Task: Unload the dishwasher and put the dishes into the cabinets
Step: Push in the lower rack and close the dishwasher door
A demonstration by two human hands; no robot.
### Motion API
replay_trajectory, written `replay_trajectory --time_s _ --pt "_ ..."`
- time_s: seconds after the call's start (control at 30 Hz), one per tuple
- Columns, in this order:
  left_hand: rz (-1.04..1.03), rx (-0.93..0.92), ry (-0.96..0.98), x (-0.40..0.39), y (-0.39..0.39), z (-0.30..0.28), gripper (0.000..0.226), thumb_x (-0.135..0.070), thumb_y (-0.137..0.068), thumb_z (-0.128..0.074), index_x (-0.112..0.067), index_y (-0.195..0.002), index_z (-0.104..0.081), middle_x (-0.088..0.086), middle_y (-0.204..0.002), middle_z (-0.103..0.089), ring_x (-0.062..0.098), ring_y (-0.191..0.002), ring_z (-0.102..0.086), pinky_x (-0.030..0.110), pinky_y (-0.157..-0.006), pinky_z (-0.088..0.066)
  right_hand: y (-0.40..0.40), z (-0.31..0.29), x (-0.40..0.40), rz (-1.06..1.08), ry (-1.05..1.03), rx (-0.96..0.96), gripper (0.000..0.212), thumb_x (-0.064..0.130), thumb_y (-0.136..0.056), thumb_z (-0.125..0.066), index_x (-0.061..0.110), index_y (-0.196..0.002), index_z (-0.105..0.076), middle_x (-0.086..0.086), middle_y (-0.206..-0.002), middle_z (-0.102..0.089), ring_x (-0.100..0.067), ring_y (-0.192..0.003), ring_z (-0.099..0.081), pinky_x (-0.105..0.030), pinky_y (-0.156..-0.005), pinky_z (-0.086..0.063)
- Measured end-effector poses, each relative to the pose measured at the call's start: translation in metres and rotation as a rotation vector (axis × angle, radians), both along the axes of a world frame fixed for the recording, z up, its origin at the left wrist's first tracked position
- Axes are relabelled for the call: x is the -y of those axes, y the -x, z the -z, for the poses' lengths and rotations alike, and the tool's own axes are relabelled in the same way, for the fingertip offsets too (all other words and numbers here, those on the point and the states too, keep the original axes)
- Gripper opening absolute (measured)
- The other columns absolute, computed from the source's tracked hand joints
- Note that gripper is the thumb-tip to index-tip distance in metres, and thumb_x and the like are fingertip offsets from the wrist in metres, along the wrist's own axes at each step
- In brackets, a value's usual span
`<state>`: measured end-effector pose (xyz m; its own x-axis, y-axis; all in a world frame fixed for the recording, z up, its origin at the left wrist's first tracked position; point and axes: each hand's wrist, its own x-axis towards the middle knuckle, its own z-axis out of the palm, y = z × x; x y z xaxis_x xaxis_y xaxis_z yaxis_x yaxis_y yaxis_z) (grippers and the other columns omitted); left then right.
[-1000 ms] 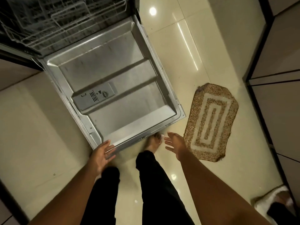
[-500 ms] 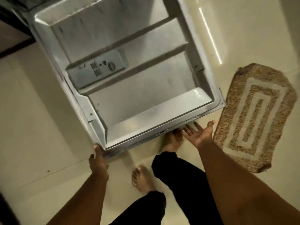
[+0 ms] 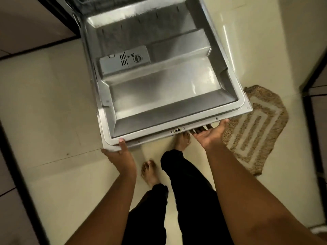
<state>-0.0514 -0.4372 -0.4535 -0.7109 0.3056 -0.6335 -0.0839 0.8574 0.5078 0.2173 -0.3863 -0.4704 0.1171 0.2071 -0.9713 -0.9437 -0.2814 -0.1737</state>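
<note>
Step in hand: closing the dishwasher door. Left hand grips its corner; right hand, fingers straight, supports the edge from below. Next: raise evenly until latched.

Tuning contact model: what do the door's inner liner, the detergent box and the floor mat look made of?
Inner liner: likely stainless steel, brushed, with soft streaky reflections. Detergent box: grey matte plastic, by its moulded vents and dial. Floor mat: coarse woven fibre, probably coir or cotton; speckled, fuzzy edge.
</note>
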Motion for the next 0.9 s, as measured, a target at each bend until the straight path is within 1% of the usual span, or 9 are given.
replay_trajectory --time_s 0.07,0.23,0.33,0.4,0.57,0.63,0.7,0.8,0.9 --pt "0.19 -0.072 -0.022 0.0 -0.01 -0.051 0.083 -0.038 -0.095 -0.06 -0.006 -0.155 -0.012 0.023 -0.161 -0.014 0.032 -0.15 -0.012 0.035 -0.12 -0.016 0.002 -0.05 -0.009 -0.023 -0.022 0.036 0.08 0.085 -0.077 -0.046 0.018 -0.119 -0.054 -0.02 -0.136 -0.051 -0.043 -0.125 -0.051 -0.069 -0.104 -0.037" --pt "0.714 -0.243 -0.164 -0.013 -0.02 -0.158 0.098 -0.035 -0.091 -0.066 -0.02 -0.157 0.004 0.025 -0.157 0.028 0.039 -0.149 0.012 0.042 -0.117 -0.013 0.021 -0.181 -0.062 -0.151 -0.105 0.238 0.061 0.056 -0.094 -0.056 0.012 -0.137 -0.048 -0.017 -0.133 -0.057 -0.031 -0.117 -0.058 -0.051 -0.095 -0.053" --pt "0.849 -0.458 -0.159 -0.053 -0.007 -0.193 0.102 -0.043 -0.088 -0.064 -0.017 -0.157 0.007 0.032 -0.155 0.023 0.047 -0.147 0.013 0.062 -0.117 -0.015 0.039 -0.242 -0.103 -0.249 -0.115 0.425 0.041 0.028 -0.097 -0.062 0.005 -0.13 -0.053 -0.015 -0.124 -0.063 -0.028 -0.115 -0.062 -0.043 -0.09 -0.056" --pt "0.863 -0.575 -0.142 -0.085 -0.001 -0.209 0.106 -0.048 -0.085 -0.063 -0.012 -0.156 0.007 0.038 -0.153 0.018 0.051 -0.145 0.014 0.065 -0.116 -0.014 0.054 -0.271 -0.123 -0.302 -0.189 0.566 0.04 0.019 -0.095 -0.065 0.004 -0.131 -0.055 -0.014 -0.127 -0.064 -0.028 -0.118 -0.062 -0.044 -0.097 -0.055" --pt "0.842 -0.785 -0.197 -0.151 0.009 -0.233 0.102 -0.059 -0.085 -0.054 -0.009 -0.156 0.001 0.04 -0.155 0.007 0.055 -0.145 0.003 0.063 -0.113 -0.021 0.081 -0.298 -0.143 -0.574 -0.364 1.059 0.075 0.019 -0.089 -0.073 0.009 -0.153 -0.035 0.001 -0.143 -0.051 -0.003 -0.126 -0.051 -0.013 -0.105 -0.042" --pt "0.862 -0.853 -0.236 -0.171 0.021 -0.24 0.1 -0.057 -0.087 -0.053 -0.01 -0.156 0.002 0.035 -0.157 0.007 0.051 -0.146 0.003 0.065 -0.113 -0.023 0.078 -0.298 -0.152 -0.763 -0.391 1.276 0.081 0.023 -0.089 -0.073 0.017 -0.156 -0.028 0.003 -0.148 -0.048 -0.013 -0.134 -0.049 -0.025 -0.112 -0.041" --pt "0.89 -0.908 -0.271 -0.185 0.036 -0.247 0.101 -0.056 -0.087 -0.054 -0.013 -0.157 0.006 0.03 -0.159 0.009 0.047 -0.148 0.005 0.067 -0.112 -0.021 0.068 -0.296 -0.161 -1.001 -0.368 1.591 0.081 0.026 -0.09 -0.069 0.02 -0.157 -0.024 -0.004 -0.16 -0.033 -0.023 -0.15 -0.026 -0.038 -0.119 -0.031" --pt "0.918 -0.993 -0.277 -0.214 0.049 -0.256 0.105 -0.053 -0.085 -0.06 -0.016 -0.156 0.009 0.025 -0.161 0.01 0.044 -0.149 0.003 0.072 -0.109 -0.02 0.05 -0.296 -0.183 -1.306 -0.241 2.023 0.081 0.026 -0.092 -0.063 0.019 -0.159 -0.017 -0.023 -0.163 -0.014 -0.038 -0.153 -0.004 -0.052 -0.121 -0.022" --pt "0.884 -1.04 -0.268 -0.244 0.049 -0.266 0.107 -0.046 -0.084 -0.063 -0.014 -0.156 0.009 0.026 -0.161 0.009 0.045 -0.149 0.003 0.072 -0.11 -0.02 0.042 -0.299 -0.208 -1.443 -0.2 2.184 0.096 0.025 -0.086 -0.065 0.017 -0.16 -0.004 -0.019 -0.165 0.008 -0.038 -0.152 0.006 -0.058 -0.121 -0.014"
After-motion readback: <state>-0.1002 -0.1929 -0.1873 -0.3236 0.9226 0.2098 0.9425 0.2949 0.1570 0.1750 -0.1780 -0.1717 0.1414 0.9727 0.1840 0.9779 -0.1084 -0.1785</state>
